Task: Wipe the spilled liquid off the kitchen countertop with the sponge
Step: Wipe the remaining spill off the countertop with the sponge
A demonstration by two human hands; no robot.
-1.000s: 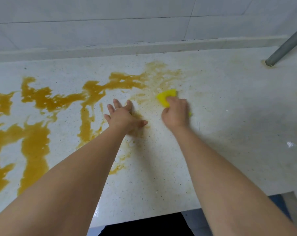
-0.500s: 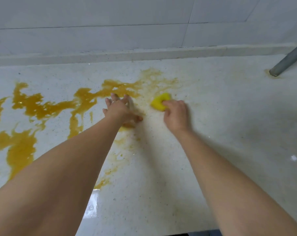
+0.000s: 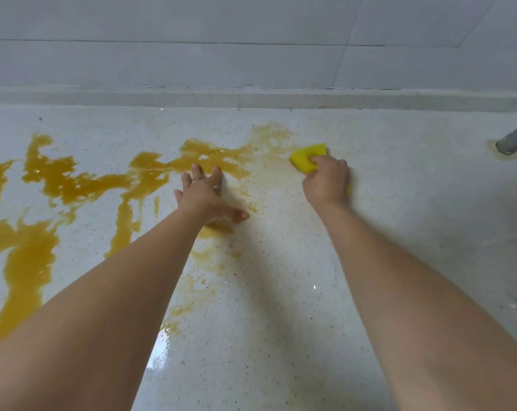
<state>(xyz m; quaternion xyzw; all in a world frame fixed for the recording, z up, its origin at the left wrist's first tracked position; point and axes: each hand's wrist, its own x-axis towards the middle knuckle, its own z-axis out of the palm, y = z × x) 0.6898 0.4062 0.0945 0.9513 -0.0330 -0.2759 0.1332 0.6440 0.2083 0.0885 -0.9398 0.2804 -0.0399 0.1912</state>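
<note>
An orange-brown spilled liquid (image 3: 82, 180) spreads in pools and streaks over the left half of the white speckled countertop (image 3: 281, 307). My right hand (image 3: 326, 180) grips a yellow sponge (image 3: 306, 157) and presses it on the counter at the right end of the spill, where only a thin smear is left. My left hand (image 3: 205, 197) lies flat on the counter with its fingers spread, fingertips at the edge of a pool. A ring shows on one finger.
A low speckled backsplash ledge (image 3: 251, 97) and grey wall tiles (image 3: 251, 40) close the far side. A grey metal pipe (image 3: 513, 140) meets the counter at the far right, with a faint stain round its foot.
My right hand has slid the sponge to the right and a little farther away, off the spill's right end. My left hand stays flat in the same spot. The view has shifted.
</note>
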